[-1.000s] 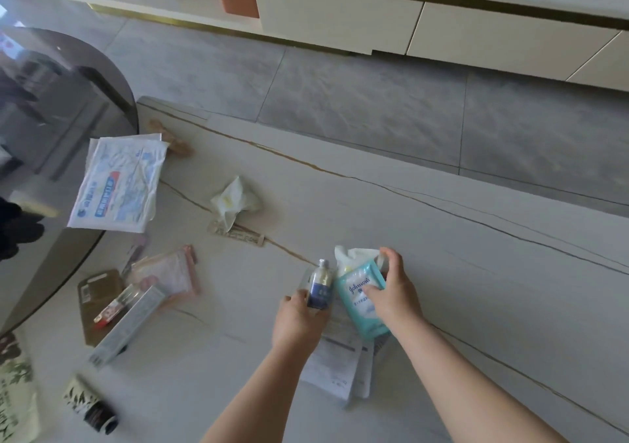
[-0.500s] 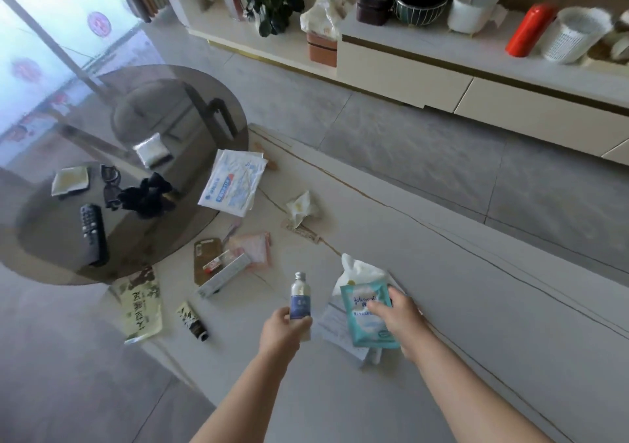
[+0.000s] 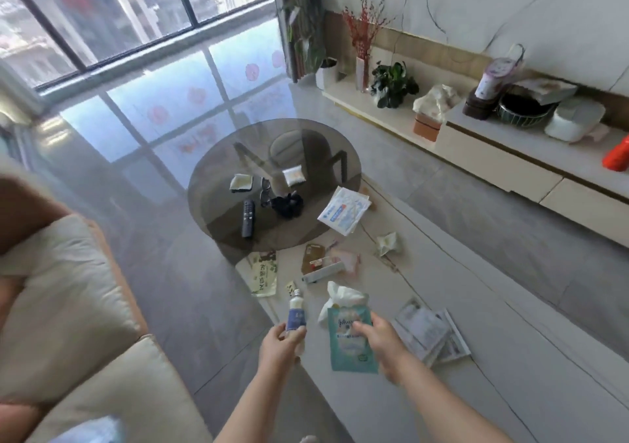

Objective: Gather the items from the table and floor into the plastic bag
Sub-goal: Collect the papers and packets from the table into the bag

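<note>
Two hands are holding items: our left hand (image 3: 279, 342) is gripping a small bottle (image 3: 296, 313), our right hand (image 3: 381, 340) is pinching a teal pouch (image 3: 350, 350) with the white plastic bag (image 3: 340, 298). That loose pinch is risking a drop.

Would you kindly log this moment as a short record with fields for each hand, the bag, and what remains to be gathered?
left hand: left hand holds a small bottle upright
right hand: right hand has its grip on a teal pouch and a white plastic bag
bag state: crumpled behind the pouch; contents cannot be told
left on marble table: papers, crumpled tissue, white packet, long box
on glass table: remote, glasses
</note>
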`<action>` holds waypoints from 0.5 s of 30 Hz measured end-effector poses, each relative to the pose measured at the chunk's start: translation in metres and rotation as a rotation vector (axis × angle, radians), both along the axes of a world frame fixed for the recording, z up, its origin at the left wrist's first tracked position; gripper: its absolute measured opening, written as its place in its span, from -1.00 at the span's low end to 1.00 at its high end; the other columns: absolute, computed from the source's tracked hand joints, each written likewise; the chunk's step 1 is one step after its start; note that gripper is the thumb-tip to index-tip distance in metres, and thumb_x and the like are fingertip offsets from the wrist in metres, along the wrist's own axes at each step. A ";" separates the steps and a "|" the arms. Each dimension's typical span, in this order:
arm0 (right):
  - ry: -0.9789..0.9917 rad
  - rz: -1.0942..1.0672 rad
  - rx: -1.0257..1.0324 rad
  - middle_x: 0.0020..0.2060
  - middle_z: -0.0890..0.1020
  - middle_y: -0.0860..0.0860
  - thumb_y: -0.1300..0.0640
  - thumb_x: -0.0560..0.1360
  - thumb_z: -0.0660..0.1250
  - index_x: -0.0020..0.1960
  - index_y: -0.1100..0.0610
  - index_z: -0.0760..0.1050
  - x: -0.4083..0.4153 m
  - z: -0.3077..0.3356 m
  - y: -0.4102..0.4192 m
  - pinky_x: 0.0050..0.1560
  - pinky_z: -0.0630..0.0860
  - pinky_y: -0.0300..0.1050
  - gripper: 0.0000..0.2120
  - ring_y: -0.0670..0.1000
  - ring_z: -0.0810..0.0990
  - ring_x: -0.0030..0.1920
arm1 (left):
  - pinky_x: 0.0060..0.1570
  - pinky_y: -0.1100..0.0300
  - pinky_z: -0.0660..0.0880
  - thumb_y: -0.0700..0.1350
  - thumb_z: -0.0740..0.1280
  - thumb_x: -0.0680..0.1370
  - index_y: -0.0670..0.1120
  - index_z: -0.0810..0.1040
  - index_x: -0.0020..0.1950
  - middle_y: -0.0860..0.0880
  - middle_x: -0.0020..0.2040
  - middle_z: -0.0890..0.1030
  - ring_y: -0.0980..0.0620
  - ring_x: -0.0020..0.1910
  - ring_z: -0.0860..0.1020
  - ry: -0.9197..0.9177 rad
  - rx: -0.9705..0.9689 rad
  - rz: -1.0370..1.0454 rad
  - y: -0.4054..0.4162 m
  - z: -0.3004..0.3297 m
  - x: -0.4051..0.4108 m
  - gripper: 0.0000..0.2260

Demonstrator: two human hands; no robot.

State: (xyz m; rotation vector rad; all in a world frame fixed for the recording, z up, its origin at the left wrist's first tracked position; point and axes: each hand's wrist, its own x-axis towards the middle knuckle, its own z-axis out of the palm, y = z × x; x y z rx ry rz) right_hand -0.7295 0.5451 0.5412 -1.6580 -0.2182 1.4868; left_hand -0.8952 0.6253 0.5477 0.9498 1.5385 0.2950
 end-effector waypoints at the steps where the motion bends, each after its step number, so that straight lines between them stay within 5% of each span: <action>1: 0.011 0.024 0.009 -0.13 0.64 0.12 0.25 0.58 0.18 0.00 0.10 0.52 -0.013 0.006 0.004 0.02 0.53 0.11 -0.85 0.14 0.62 -0.12 | -0.18 0.08 0.53 -0.16 0.37 0.53 -0.16 0.46 0.27 -0.08 -0.05 0.58 0.00 -0.20 0.55 -0.016 0.007 0.045 0.000 0.007 -0.016 -0.67; 8: -0.037 0.243 0.094 -0.19 0.65 0.12 0.35 0.54 0.24 0.03 0.16 0.51 -0.119 0.049 0.043 -0.28 0.55 -0.08 -0.84 0.11 0.63 -0.23 | -0.35 0.23 0.41 -0.22 0.33 0.55 -0.15 0.47 0.22 0.01 -0.19 0.54 0.06 -0.32 0.47 -0.082 0.063 0.307 -0.005 0.044 -0.141 -0.75; 15: -0.137 0.520 0.168 -0.19 0.63 0.16 0.39 0.48 0.32 -0.04 0.24 0.52 -0.257 0.071 0.082 -0.12 0.56 0.09 -0.89 0.15 0.61 -0.20 | -0.45 0.31 0.35 -0.27 0.30 0.56 -0.12 0.44 0.17 -0.01 -0.24 0.49 0.07 -0.35 0.42 -0.100 0.119 0.550 -0.026 0.071 -0.287 -0.80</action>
